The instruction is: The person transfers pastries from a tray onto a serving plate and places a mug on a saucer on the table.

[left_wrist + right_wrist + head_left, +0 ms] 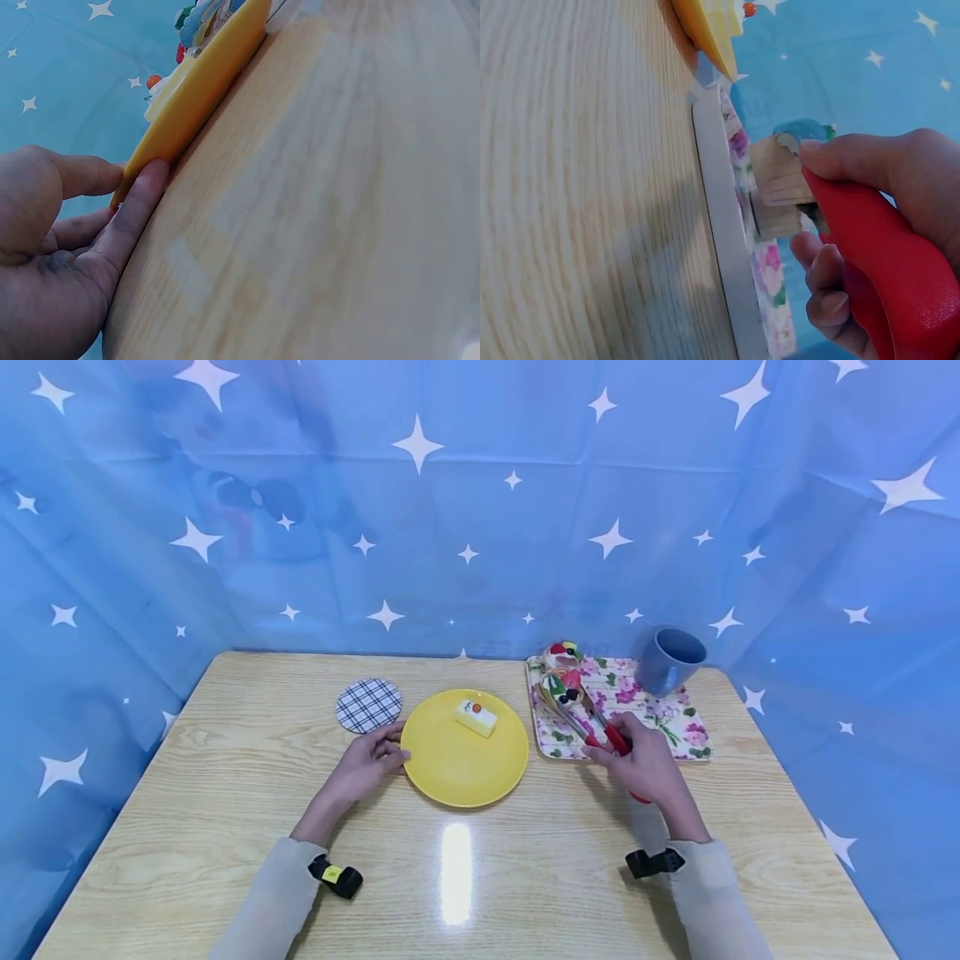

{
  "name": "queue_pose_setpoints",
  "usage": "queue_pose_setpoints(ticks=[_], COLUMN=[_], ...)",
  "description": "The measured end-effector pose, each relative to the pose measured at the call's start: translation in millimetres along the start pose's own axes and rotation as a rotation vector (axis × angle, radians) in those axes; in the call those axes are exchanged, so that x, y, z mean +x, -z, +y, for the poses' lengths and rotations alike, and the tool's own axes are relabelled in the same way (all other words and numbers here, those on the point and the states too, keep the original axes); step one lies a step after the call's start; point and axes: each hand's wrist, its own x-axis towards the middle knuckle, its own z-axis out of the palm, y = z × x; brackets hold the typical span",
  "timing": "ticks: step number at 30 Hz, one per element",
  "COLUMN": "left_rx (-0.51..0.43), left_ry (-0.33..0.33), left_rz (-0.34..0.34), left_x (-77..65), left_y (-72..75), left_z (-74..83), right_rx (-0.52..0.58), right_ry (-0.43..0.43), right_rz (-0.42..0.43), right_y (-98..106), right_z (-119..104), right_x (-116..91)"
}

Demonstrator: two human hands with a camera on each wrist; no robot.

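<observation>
My left hand (pixel 369 763) pinches the left rim of a round yellow plate (pixel 453 772), thumb and fingers at its edge in the left wrist view. A small yellow-and-white toy cake slice (pixel 477 720) with an orange topping lies toward the plate's back. Red-handled tongs (pixel 889 247) are gripped in my right hand (pixel 647 762). Their metal arms reach either side of a fruit-topped pastry (pixel 559 688) at the left of a floral tray (pixel 693 750). Behind it sits another fruit-topped pastry (pixel 560 655). Whether the tong tips press on the nearer pastry, I cannot tell.
A blue-grey mug (pixel 663 667) stands at the tray's back right. Left of the plate, near its rim, lies a round checked coaster (pixel 367 705). A blue curtain (pixel 480 502) with white stars hangs behind the wooden table (pixel 225 827).
</observation>
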Motion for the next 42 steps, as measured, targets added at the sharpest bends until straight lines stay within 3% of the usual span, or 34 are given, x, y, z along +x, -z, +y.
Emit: queue_pose_setpoints(ticks=[13,42], left_rx=[0.003,-0.012], left_ry=[0.006,0.005], left_rz=[-0.009,-0.006], left_x=[2.2,2.6], left_y=[-1.9,0.4], left_z=[-0.9,-0.1], right_rx=[0.02,0.047], right_ry=[0.013,0.064], right_rz=[0.008,0.011], right_y=[5.0,-4.4], right_z=[-6.0,-34.7], right_x=[-3.5,-6.3])
